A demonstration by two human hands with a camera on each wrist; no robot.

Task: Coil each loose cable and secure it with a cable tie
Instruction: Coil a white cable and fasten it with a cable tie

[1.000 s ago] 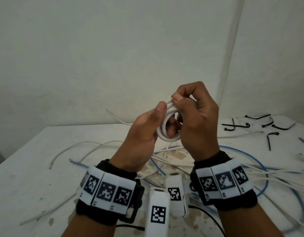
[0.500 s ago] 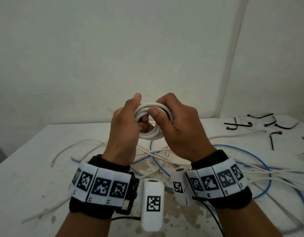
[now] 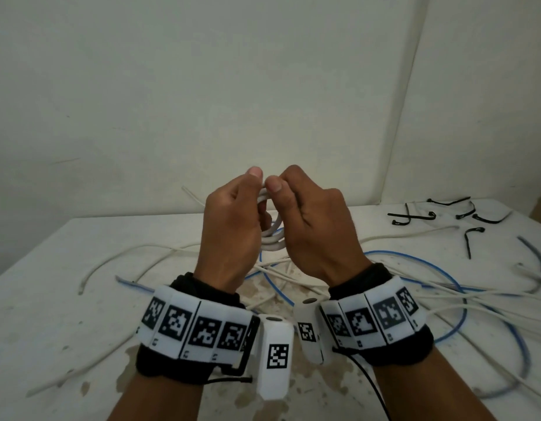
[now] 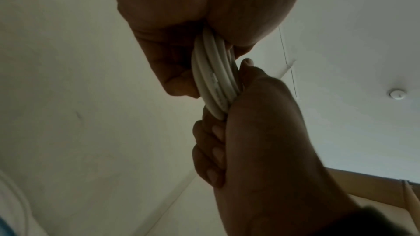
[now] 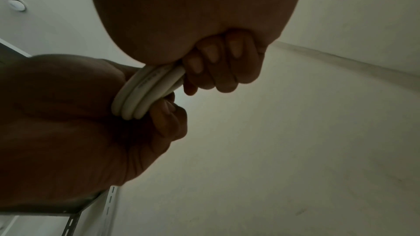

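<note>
Head view — both hands (image 3: pixel 272 226) clench white coil (image 3: pixel 273 238), mostly hidden between palms; wrist views dim.

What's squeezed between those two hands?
A coiled white cable, several loops bunched together. The left hand and right hand both grip it above the table. The two wrist views show it best.
</note>
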